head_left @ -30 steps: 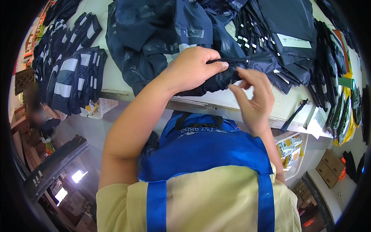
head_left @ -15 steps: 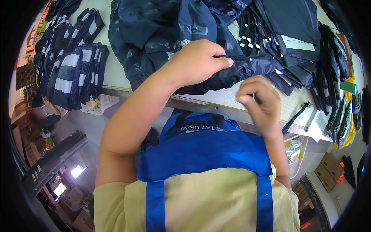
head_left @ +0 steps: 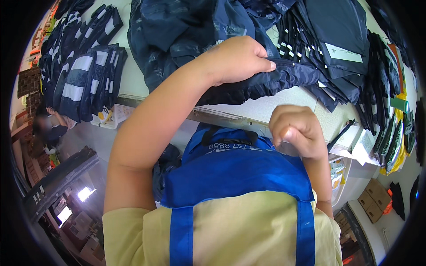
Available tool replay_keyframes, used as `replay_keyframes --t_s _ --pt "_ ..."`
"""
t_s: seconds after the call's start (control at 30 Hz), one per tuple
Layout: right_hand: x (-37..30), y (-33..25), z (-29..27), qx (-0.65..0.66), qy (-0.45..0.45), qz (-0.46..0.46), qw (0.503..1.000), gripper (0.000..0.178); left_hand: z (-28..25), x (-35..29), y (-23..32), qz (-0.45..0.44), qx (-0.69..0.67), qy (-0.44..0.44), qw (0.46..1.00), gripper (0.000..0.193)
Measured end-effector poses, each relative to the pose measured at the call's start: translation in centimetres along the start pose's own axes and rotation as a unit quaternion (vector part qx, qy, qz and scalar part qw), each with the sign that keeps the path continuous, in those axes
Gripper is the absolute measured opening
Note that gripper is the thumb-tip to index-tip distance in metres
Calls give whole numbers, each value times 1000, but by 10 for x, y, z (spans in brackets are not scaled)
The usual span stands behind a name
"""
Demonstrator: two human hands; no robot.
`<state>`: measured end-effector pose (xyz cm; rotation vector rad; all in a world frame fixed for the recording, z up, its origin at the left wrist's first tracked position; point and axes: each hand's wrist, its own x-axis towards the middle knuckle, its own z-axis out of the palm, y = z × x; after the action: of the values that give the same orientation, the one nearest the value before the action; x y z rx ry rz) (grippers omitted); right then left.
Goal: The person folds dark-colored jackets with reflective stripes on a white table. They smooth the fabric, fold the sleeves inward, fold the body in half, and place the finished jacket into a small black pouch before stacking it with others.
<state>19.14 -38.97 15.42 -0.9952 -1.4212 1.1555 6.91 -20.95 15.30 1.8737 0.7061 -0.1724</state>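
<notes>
A dark navy garment (head_left: 173,40) lies bunched across the table in front of me, its near edge showing a camouflage-like pattern. My left hand (head_left: 239,60) is closed on that edge, thumb on top by a dark seam, the fingers hidden beneath the fabric. Apart from the garment, my right hand (head_left: 298,131) hangs over the table's front edge, close to my blue apron (head_left: 235,173). Its fingers are curled together with the thumb against them. Whatever they pinch, if anything, is too small to make out.
Folded dark garments with white labels are stacked at the left (head_left: 82,84). More dark garments (head_left: 339,35) with a white tag lie at the far right. Packed items (head_left: 395,142) and a white paper (head_left: 363,146) sit near the right edge. A person (head_left: 55,126) is beyond the left side.
My right hand has drawn down toward the apron, away from the garment. My left hand has shifted slightly up and right, still holding the garment's edge.
</notes>
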Motion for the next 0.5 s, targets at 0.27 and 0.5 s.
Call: replay_keyframes --t_s 0.27,0.5 --pt "0 13 13 -222 160 -22 962 15 4 -16 -1 140 36 50 988 31" --pt "-40 56 -23 357 374 181 837 61 67 -54 -20 320 81 177 927 19"
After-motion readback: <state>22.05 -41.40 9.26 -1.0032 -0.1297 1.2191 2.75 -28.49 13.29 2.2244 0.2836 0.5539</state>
